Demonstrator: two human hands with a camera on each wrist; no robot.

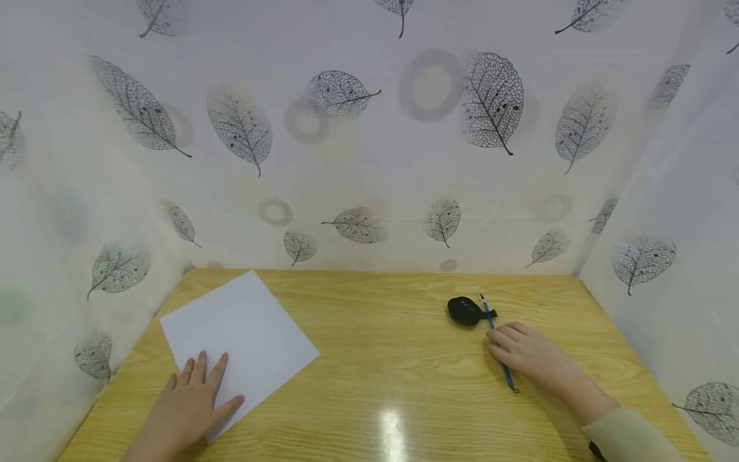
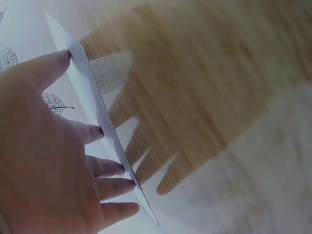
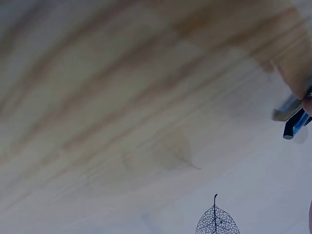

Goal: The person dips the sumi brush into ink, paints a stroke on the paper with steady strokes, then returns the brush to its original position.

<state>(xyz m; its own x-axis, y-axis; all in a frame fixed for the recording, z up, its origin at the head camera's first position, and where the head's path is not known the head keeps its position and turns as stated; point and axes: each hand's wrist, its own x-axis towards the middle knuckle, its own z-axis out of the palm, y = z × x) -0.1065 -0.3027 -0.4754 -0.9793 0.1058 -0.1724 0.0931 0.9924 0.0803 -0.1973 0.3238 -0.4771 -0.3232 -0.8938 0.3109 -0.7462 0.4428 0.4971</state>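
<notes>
A white sheet of paper (image 1: 248, 333) lies turned cornerwise on the left of the table. Spread across its near corner, my left hand (image 1: 187, 404) rests with straight fingers; the left wrist view shows the fingertips on the sheet (image 2: 92, 90). On the right, my right hand (image 1: 531, 356) pinches a slim blue brush (image 1: 507, 374) with a dark tip and a small loop at its near end. Its upper part crosses the short stem of a glossy black rounded object (image 1: 464, 311), whose kind I cannot tell. Only a little of the right hand's fingers shows in the right wrist view.
The wood-grain table (image 1: 369, 346) reaches a pale, leaf-printed curtain (image 1: 369, 160) at the back, with similar sheeting along both sides. Bare tabletop lies between the paper and the black object. Light reflects near the front edge.
</notes>
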